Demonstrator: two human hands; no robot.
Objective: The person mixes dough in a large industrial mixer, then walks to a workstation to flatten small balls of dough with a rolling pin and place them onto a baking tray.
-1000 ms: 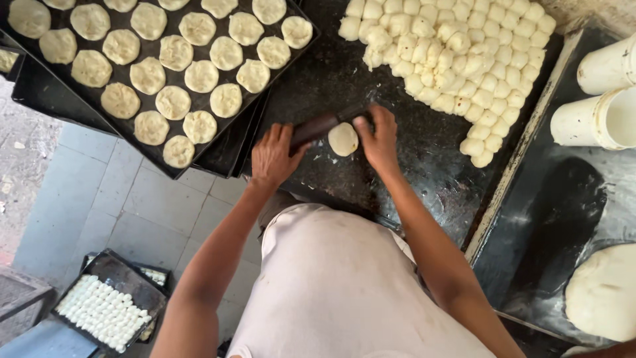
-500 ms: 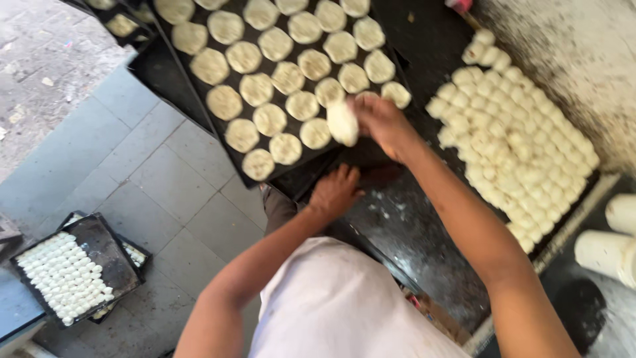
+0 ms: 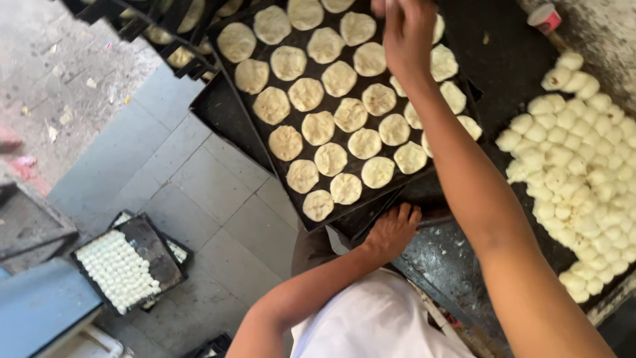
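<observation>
My right hand [image 3: 407, 33] reaches over the far end of the dark baking tray [image 3: 228, 83], fingers bunched near the top edge; whether they pinch a dough round there I cannot tell, as the frame cuts them off. The flattened dough rounds [image 3: 331, 159] lie in rows running away from me. My left hand [image 3: 392, 232] rests, fingers together, on the dark floured worktop [image 3: 457, 258] at the tray's near edge, with small dough balls [image 3: 583, 179] heaped to the right and tiled floor [image 3: 192, 185] below left.

Crowded tray, open strip of table

Flattened dough discs [image 3: 331, 159] fill the black tray [image 3: 228, 106] nearly edge to edge; a heap of dough balls [image 3: 583, 166] blocks the right side, leaving a bare dark table [image 3: 457, 258] strip between them.
</observation>
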